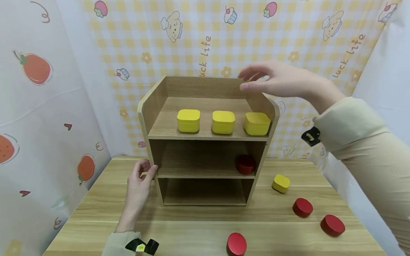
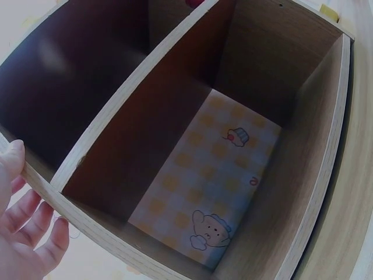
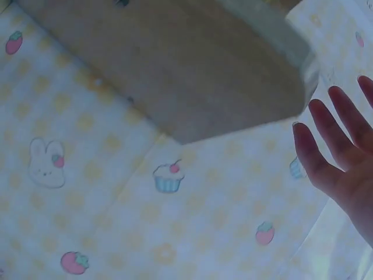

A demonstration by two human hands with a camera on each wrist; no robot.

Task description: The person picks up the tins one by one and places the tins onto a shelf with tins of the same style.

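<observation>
A small wooden shelf (image 1: 208,137) stands on the table. My left hand (image 1: 139,190) is at its left side panel, with the thumb (image 2: 13,157) on the front edge and the fingers curled against the outside. Above the shelf's top right corner, my right hand (image 1: 272,79) hovers with loosely bent, spread fingers and nothing in them. Along the top board sit three yellow rounded-square boxes: left (image 1: 188,121), middle (image 1: 223,122) and right (image 1: 257,124), the last close to the right panel. A red round box (image 1: 245,164) is at the right of the middle compartment.
On the wooden table (image 1: 179,231), right of the shelf, lie a yellow box (image 1: 280,183) and two red round ones, nearer (image 1: 332,225) and farther (image 1: 302,207). Another red round box (image 1: 236,244) is at the front. A patterned cloth (image 1: 205,39) hangs behind the shelf.
</observation>
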